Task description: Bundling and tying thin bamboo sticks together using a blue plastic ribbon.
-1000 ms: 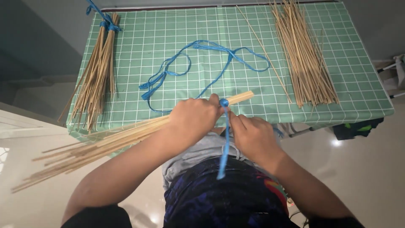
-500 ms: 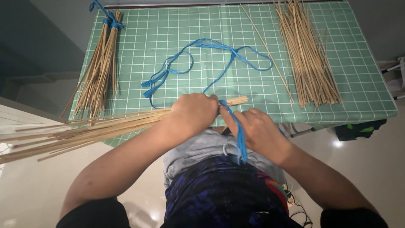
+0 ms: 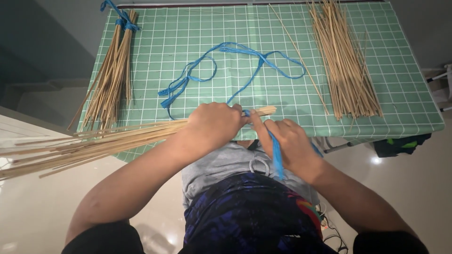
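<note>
Pale bamboo sticks in three lots: one bundle of thin sticks (image 3: 94,143) clenched in the left hand (image 3: 214,124), one blue-tied bundle (image 3: 110,77) beyond it, one loose pile (image 3: 346,66) beyond the right hand (image 3: 289,143), which pinches one blue plastic ribbon (image 3: 275,150). All on one green gridded table (image 3: 188,37).

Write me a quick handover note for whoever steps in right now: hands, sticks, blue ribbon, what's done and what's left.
Left hand: closed around a bundle of thin sticks, which fans out past the table's left edge.
Right hand: pinching a blue ribbon near the bundle's short end, with the tail hanging toward the body.
On the green grid mat: a tied bundle at left with a blue tie at its top, a loose ribbon length in the middle, and a loose stick pile at right.
Done: one bundle tied.
Left: the held bundle shows no finished knot; the right pile is untied.
</note>
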